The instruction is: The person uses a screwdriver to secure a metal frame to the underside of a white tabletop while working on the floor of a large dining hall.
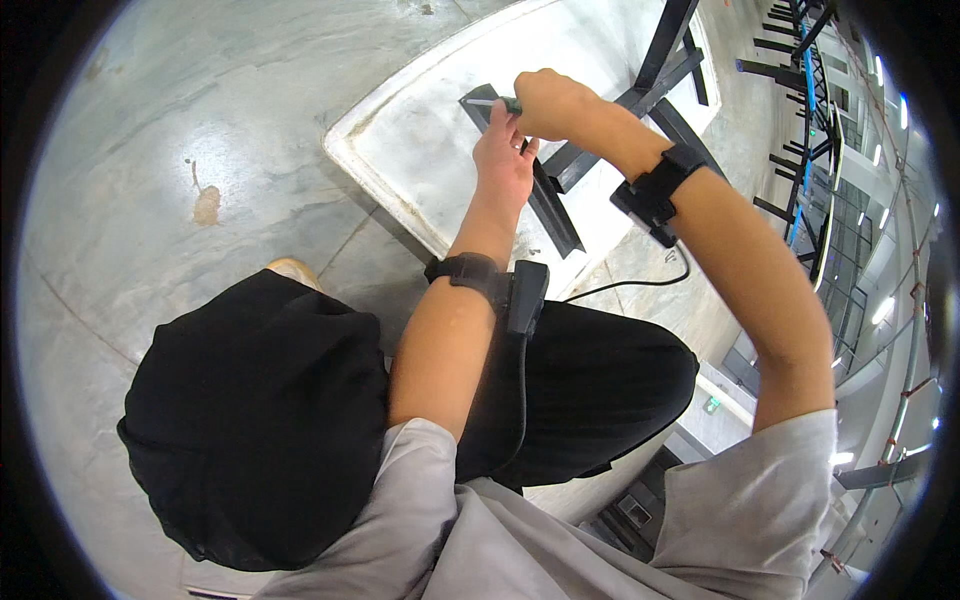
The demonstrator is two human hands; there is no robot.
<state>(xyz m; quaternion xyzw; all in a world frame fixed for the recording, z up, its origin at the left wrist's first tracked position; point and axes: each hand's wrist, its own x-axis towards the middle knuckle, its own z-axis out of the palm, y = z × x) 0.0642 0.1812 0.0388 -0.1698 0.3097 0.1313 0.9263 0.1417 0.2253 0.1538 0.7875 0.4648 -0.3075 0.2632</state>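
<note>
My right hand [550,105] is closed in a fist around the dark handle of a screwdriver-like tool [484,102]. Its thin pale shaft points left over the end of a black metal bar [556,215]. Just below, my left hand [503,160] is at that same bar, fingers curled about its edge and one finger raised close to the tool's handle. The bar is the foot of a black metal frame [660,50] that stands on a white board [400,120]. My hands hide the spot where the tool and the bar come closest.
Black straps with small boxes sit on my left forearm [420,370] and right forearm [760,260], and a black cable [640,284] runs between them. Both my knees are near the board's close edge. Rows of black metal frames [800,130] stand at the far right.
</note>
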